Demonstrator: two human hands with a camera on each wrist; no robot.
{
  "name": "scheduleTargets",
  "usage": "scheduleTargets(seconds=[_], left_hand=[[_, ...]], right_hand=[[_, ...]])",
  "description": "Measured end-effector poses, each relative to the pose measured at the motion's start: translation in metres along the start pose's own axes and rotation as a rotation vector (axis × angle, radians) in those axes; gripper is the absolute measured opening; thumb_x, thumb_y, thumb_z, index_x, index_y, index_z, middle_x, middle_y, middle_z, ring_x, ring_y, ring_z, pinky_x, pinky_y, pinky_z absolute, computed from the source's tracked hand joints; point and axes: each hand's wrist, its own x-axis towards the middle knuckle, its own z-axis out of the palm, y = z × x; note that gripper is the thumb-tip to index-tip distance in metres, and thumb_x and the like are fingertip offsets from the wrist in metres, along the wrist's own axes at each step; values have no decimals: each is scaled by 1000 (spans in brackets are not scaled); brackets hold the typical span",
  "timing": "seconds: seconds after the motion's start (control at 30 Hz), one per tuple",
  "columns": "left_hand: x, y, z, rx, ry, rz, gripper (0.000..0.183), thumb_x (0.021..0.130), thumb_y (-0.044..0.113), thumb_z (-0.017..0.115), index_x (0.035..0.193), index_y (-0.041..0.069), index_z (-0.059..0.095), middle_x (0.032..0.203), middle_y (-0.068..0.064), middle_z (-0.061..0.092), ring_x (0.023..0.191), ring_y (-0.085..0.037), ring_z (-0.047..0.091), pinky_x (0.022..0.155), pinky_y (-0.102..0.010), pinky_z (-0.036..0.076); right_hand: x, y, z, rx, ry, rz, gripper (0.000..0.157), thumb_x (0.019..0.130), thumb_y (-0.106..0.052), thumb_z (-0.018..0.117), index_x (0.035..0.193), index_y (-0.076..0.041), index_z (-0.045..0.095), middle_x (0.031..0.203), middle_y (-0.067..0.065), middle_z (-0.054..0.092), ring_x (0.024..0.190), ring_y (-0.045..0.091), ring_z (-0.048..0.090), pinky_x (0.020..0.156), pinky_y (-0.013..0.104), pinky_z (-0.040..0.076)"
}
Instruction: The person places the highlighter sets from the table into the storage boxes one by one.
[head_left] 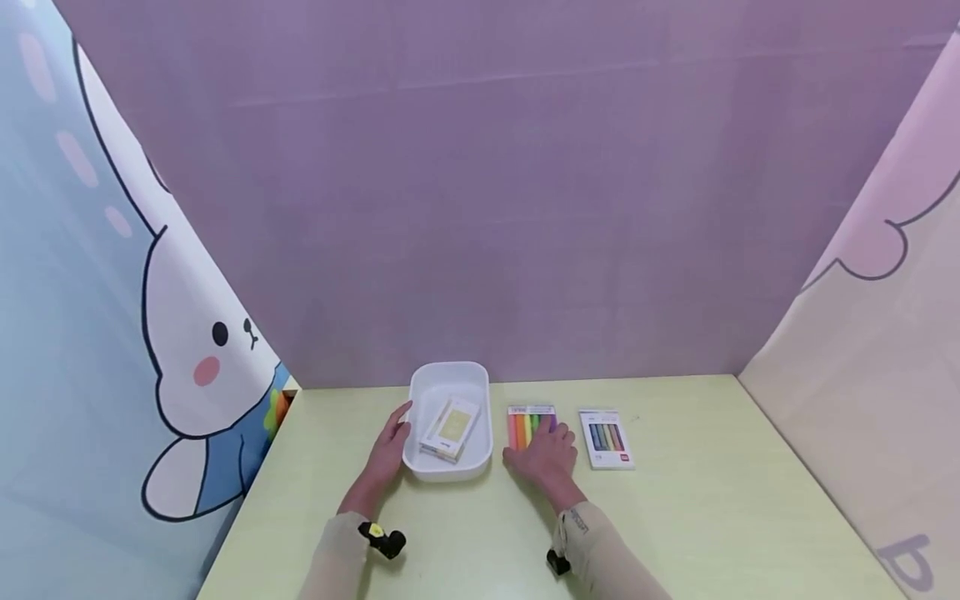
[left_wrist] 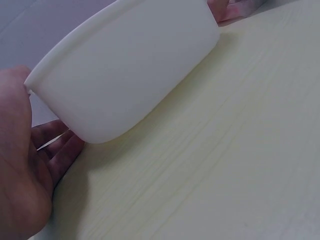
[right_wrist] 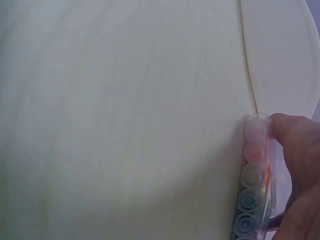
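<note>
My left hand (head_left: 387,452) rests against the left side of a white plastic tub (head_left: 447,472), its fingers lying along the outer wall near the rim. Two flat boxes (head_left: 453,427), white with a pale yellow panel on the upper one, lie tilted inside the tub. My right hand (head_left: 549,458) grips a clear pack of colourful markers (head_left: 520,429) on the table, thumb at its left edge and fingers over its right part. In the right wrist view the round marker ends (right_wrist: 248,201) face the camera, with the thumb at the pack's corner.
To the right of the right hand lies a white box with coloured sticks on its front (head_left: 607,440). The pale wooden table (head_left: 712,500) meets a purple backdrop (head_left: 525,250) behind. Printed cloths, one with a rabbit (head_left: 202,333), stand at both sides.
</note>
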Motion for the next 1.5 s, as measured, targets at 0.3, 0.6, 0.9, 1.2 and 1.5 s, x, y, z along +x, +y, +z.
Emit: scheduleTargets(seconds=[0.3, 0.6, 0.9, 1.2, 1.5], left_hand=[[14, -30, 7, 13, 49, -1, 45, 105, 26, 42, 150, 27, 37, 136, -21, 51, 120, -34, 51, 102, -50, 35], [11, -37, 6, 45, 76, 6, 44, 105, 29, 41, 149, 29, 38, 134, -20, 53, 119, -34, 51, 102, -50, 34], [12, -34, 5, 61, 89, 22, 44, 106, 27, 39, 150, 27, 37, 134, -21, 53, 119, -35, 51, 102, -52, 34], [13, -34, 6, 31, 72, 10, 45, 106, 30, 40, 151, 30, 35, 131, -20, 54, 118, -34, 52, 102, -50, 34], [0, -7, 1, 2, 26, -18, 47, 106, 20, 41, 152, 17, 33, 130, -25, 54, 115, -37, 53, 101, -52, 34]], right_hand=[[5, 6, 0, -53, 24, -11, 118, 67, -63, 71, 151, 3, 21, 128, 36, 35, 116, 47, 37, 90, 58, 39], [2, 9, 4, -12, 29, -9, 116, 67, -61, 72, 151, 3, 22, 125, 35, 37, 112, 46, 39, 87, 58, 40], [7, 10, -3, -39, 40, -13, 115, 69, -64, 69, 151, 2, 23, 120, 33, 38, 107, 44, 40, 84, 55, 42], [10, 5, -31, -64, 82, -61, 112, 69, -65, 71, 148, 2, 29, 122, 35, 40, 110, 45, 41, 83, 55, 43], [2, -8, -61, -90, 86, -110, 110, 70, -65, 70, 147, 3, 32, 119, 33, 43, 108, 44, 43, 80, 53, 45]])
